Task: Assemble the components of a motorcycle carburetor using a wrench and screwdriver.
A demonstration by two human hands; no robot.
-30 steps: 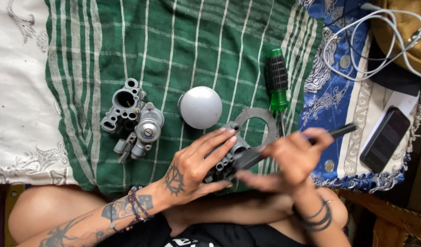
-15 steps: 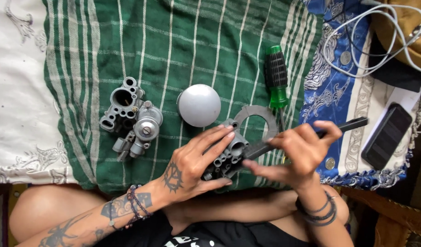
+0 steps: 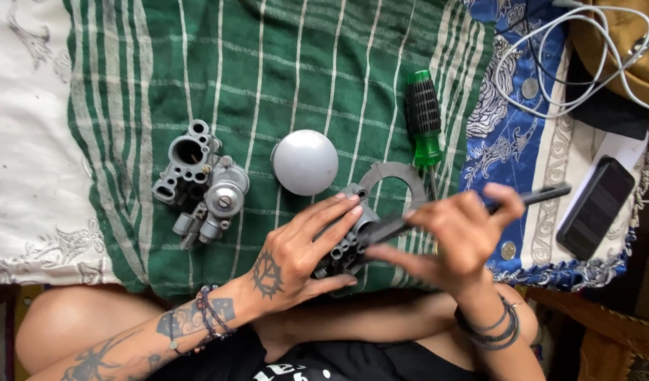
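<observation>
The left hand (image 3: 296, 257) clamps a grey metal part (image 3: 349, 240) on the green striped cloth (image 3: 268, 77). At its 3 o'clock, the right hand (image 3: 458, 236) grips a dark flat tool (image 3: 543, 194) touching that part.

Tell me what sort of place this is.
Probably a home, not a workshop: the work lies on a green striped cloth over patterned blue fabric. A tangled white cable and a black phone lie beside it.

Work patch crowded, left cloth open
Dome (image 3: 304, 161), screwdriver (image 3: 424, 120), gasket ring (image 3: 393, 185) hem the hands; bare green cloth (image 3: 127, 77) above carburetor body (image 3: 201, 181).
</observation>
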